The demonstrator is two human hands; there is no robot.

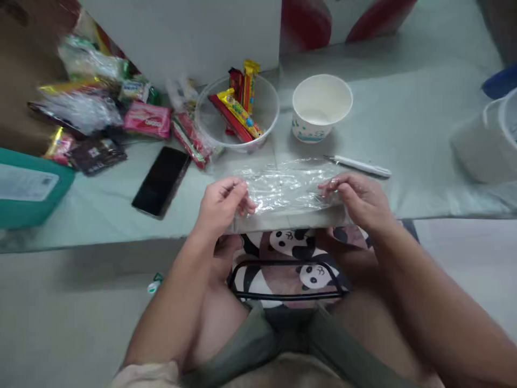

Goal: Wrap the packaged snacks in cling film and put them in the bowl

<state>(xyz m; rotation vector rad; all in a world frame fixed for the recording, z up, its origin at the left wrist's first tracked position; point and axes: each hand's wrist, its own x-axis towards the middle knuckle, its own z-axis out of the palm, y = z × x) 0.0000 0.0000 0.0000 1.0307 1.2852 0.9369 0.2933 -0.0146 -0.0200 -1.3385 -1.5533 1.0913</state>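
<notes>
A clear plastic bag (285, 186) stretches flat between my hands, just above the near edge of the table. My left hand (226, 199) pinches its left end, thumb over curled fingers. At the other end, my right hand (359, 196) is closed on the plastic with thumb and fingers. Beyond the bag stands a round clear tub (269, 121) with several red and yellow wrapped snack bars (242, 116) in it. Right of the tub is a white paper cup (313, 129), upright, with nothing visible inside. A white pen-like tool (363, 166) lies by my right hand.
A black phone (161, 182) lies left of my hands. Behind it is a heap of packaged snacks, including a pink packet (147, 119). A teal container (36, 188) is at far left, a whitish bucket (480, 143) at far right. A white box (194, 37) stands behind.
</notes>
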